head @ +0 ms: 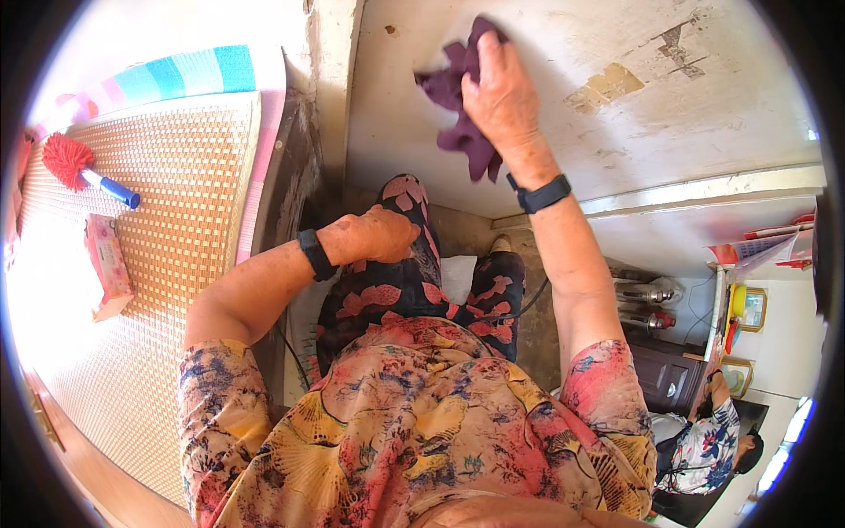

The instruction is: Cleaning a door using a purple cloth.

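Note:
My right hand (502,92) grips a crumpled dark purple cloth (455,92) at the worn, off-white surface (568,46) in front of me. Loose folds of the cloth hang out below and to the left of my fingers. My left hand (379,236) is curled into a loose fist over my left knee, on the dark trousers (376,294) with a pink floral print. Nothing shows in it, though its palm side is hidden. Each wrist has a black band.
A woven mat (178,165) covers the bed on the left, with a red-headed brush (69,162) and a tissue packet (109,267) on it. Two thermos flasks (643,294) and a dark cabinet (663,379) are at right. Another person (700,449) is at lower right.

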Demonstrator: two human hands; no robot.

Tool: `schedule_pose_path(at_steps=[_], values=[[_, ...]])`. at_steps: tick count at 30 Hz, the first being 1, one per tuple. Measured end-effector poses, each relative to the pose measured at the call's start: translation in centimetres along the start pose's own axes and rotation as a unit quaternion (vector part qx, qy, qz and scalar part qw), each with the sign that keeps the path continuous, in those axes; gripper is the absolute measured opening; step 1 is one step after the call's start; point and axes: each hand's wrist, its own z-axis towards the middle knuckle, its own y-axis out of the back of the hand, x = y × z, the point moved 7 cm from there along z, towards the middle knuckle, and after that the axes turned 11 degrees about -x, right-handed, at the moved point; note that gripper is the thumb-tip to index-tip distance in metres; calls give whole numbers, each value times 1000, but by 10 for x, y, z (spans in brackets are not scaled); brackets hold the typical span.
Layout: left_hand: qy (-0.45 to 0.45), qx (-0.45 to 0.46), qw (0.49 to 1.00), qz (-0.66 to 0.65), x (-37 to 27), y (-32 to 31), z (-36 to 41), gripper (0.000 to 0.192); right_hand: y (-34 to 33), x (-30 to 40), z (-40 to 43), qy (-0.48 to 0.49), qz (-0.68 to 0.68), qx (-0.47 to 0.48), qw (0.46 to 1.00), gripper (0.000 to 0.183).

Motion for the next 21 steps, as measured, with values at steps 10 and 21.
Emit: schedule_pose_path(at_steps=[10, 21], values=[[1, -3, 999, -40, 4, -4, 3, 43, -72, -6, -68, -35, -10, 223, 974, 59], [-20, -36, 998, -51, 0, 3, 0, 38, -23, 0, -9, 14, -64, 44, 997, 59]])
